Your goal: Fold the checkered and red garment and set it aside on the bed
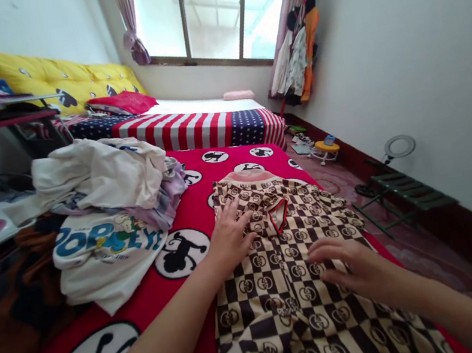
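Note:
A brown-and-beige checkered garment (277,282) with small round face prints lies spread out in front of me. Red-and-dark trim edges an opening (278,216) near its far end, and a pale pink edge (247,176) shows beyond it. My left hand (232,237) rests on the garment's left side, fingers stretched out and apart. Over the right half is my right hand (347,264), its fingers loosely bent and apart with nothing in them; whether it touches the cloth I cannot tell. Under the garment is a red bedcover (198,204) with monkey prints in white ovals.
Left of the garment, white and lilac clothes (100,170) are heaped beside a Popeye T-shirt (108,254) and a dark brown garment (24,299). A bed with a stars-and-stripes cover (191,128) stands beyond. Rightward on the floor are a green folding stool (407,192) and ring light (399,146).

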Action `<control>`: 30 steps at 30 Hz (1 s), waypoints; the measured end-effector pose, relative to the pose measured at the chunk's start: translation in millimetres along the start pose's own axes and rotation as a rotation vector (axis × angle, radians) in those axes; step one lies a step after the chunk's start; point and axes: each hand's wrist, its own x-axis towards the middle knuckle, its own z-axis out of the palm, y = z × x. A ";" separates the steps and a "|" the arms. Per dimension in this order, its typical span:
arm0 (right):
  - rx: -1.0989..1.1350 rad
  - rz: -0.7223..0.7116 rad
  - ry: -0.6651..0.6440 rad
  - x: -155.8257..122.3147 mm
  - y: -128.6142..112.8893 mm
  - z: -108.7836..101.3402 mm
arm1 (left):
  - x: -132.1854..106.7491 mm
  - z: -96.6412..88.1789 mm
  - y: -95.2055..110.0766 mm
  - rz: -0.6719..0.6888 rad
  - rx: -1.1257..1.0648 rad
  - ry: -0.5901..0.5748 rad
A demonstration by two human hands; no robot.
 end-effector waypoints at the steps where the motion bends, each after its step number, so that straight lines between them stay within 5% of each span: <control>1: 0.010 0.003 -0.020 -7.4 -10.1 6.5 | 0.9 -4.7 -1.1 0.024 -0.010 -0.017; 9: 0.028 -0.174 -0.100 -19.5 -66.1 62.9 | 10.2 -3.9 -34.3 0.000 -0.071 -0.070; 21: -0.101 -0.220 -0.046 2.6 -52.1 101.4 | 99.0 6.0 -70.6 -0.036 0.049 -0.097; 30: -0.361 -0.367 0.170 15.2 -54.4 122.1 | 107.1 12.3 -81.8 -0.040 0.059 -0.145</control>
